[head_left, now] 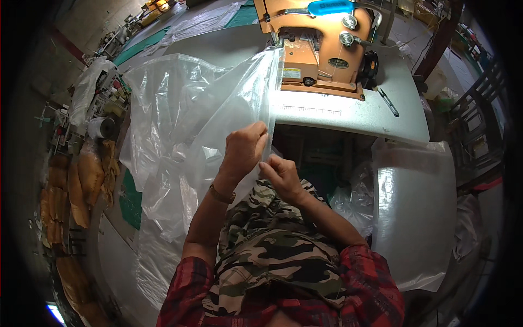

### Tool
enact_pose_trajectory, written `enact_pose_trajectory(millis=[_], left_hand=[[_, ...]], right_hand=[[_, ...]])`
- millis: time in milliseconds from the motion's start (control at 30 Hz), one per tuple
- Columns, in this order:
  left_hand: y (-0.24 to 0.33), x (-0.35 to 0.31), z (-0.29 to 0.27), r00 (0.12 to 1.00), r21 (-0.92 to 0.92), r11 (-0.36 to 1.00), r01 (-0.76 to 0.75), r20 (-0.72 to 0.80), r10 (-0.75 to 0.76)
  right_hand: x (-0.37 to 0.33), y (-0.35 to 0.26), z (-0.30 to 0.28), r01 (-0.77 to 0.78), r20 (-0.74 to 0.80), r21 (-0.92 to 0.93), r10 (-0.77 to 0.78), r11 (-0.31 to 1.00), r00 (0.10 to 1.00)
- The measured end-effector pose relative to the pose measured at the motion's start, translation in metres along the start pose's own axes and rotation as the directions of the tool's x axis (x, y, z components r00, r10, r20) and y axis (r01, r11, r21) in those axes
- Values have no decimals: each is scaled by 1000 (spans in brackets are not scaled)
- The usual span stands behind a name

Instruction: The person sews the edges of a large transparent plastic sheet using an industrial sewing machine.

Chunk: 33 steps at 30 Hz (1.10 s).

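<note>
A large sheet of clear plastic film (169, 109) hangs over the table's left front edge and falls toward the floor. Its right edge runs up under the head of an orange sewing machine (340, 60). My left hand (245, 144), closed in a fist, grips that edge just in front of the table. Slightly lower and to the right, my right hand (282, 173) is also closed on the edge of the film, thumb against the fingers. The film between the table and my left hand looks drawn taut.
Thread snips (388, 102) lie on the sewing table (381, 122), right of the machine. A stack of clear plastic sheets (414, 212) hangs at my right. Brown wrapped bundles (90, 180) and a white roll (101, 127) stand at the left. A red post (441, 41) rises behind.
</note>
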<state>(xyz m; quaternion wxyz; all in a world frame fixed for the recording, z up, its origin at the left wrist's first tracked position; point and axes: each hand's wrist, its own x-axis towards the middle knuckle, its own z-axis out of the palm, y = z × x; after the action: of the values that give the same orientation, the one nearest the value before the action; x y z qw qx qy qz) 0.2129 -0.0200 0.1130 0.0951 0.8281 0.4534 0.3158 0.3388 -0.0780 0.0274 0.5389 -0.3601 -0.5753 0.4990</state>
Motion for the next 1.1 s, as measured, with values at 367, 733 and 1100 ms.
enact_pose_trajectory(millis=[367,733,1100], left_hand=[[-1,-6,-5,993,-218,969,118,18,-117],[15,8,-42,993,-55,995,89,-77,-93],[-4,3,-51,973,201,956,-212,137,187]], right_hand=[[4,-13,11,428,88,-423,-433,799,897],[41,61,87,187,-43,67,-185,980,982],[85,-12,-1,374,-54,-532,-471,760,880]])
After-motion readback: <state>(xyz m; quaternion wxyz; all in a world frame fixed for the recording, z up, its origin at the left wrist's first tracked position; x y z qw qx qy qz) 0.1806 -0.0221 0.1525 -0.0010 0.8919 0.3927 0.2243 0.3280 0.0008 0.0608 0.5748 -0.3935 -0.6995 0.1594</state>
